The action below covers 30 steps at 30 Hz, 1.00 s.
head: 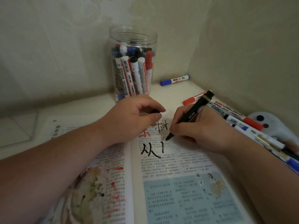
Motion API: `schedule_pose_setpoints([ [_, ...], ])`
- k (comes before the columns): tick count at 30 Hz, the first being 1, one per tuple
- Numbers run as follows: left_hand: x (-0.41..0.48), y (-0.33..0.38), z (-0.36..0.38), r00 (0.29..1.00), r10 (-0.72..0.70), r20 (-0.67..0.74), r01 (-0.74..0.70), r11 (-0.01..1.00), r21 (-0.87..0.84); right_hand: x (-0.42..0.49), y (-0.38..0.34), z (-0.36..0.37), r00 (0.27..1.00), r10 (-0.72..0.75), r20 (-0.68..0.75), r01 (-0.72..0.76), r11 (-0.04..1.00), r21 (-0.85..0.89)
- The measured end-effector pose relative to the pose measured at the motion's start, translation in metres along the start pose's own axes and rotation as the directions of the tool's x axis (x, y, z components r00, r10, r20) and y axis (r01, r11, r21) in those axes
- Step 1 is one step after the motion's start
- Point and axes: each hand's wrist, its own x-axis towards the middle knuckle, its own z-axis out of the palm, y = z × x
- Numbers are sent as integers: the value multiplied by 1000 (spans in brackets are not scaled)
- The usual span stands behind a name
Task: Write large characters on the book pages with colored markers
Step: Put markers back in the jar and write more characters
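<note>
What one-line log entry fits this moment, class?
right hand: grips black marker, tip on open book | left hand: holds black object | jar: holds markers

An open book (pixel 161 183) lies on the tabletop (pixel 80 107). Behind it stands a jar (pixel 132 62) with markers upright inside. Right of the jar lies a single marker (pixel 174 80), with a second marker (pixel 192 100) in front of that. A heap of markers (pixel 242 125) lies along the book's right edge. The left hand (pixel 129 117) rests on the book's top edge near the gutter, pinching a cap (pixel 154 111). To its right, the right hand (pixel 194 128) rests on the right page, holding a pen marker (pixel 191 115) tip-down on the page.
</note>
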Motion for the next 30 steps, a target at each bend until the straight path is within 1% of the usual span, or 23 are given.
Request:
schedule_pose_setpoints([
  [2, 0, -1, 1, 1000, -11, 4, 11, 999, -33, 2, 3, -3, 999, -9, -46, 8, 1000, -16],
  [4, 0, 0, 1, 1000, -12, 7, 12, 1000, -19, 2, 4, -1, 1000, -7, -14, 6, 999, -43],
  [7, -3, 2, 0, 1000, 1, -1, 0, 999, 42, 2, 4, 2, 999, 28, 26, -27, 1000, -11],
  [11, -3, 3, 1, 1000, 26, -9, -25, 997, 66, 3, 3, 1, 1000, 26, -2, -26, 992, -124],
  [13, -3, 3, 1, 999, 33, -8, -33, 998, 62, 3, 2, 0, 999, 38, -11, -39, 989, -140],
  [16, -4, 2, 1, 1000, 24, -14, -23, 999, 43, 0, -3, -3, 990, 81, 113, -64, 987, -148],
  [18, -4, 2, 2, 1000, 17, -11, -17, 999, 27, -1, -5, -4, 984, 83, 158, -60, 988, -145],
  [20, -5, 2, 2, 1000, 18, 1, -18, 1000, 23, -1, -4, -4, 985, 74, 154, -57, 992, -112],
  [23, -5, 3, 2, 1000, 21, 23, -21, 999, 36, 0, 0, -2, 990, 73, 122, -74, 997, 6],
  [24, -5, 3, 2, 999, 18, 29, -20, 999, 41, 1, 1, -1, 991, 72, 114, -74, 997, 9],
  [28, -5, 3, 2, 999, 8, 39, -10, 998, 57, 3, 1, 0, 997, 40, 67, -30, 989, -145],
  [30, -6, 4, 2, 999, 6, 43, -9, 997, 71, 3, 3, -2, 998, 43, 47, -36, 990, -136],
])
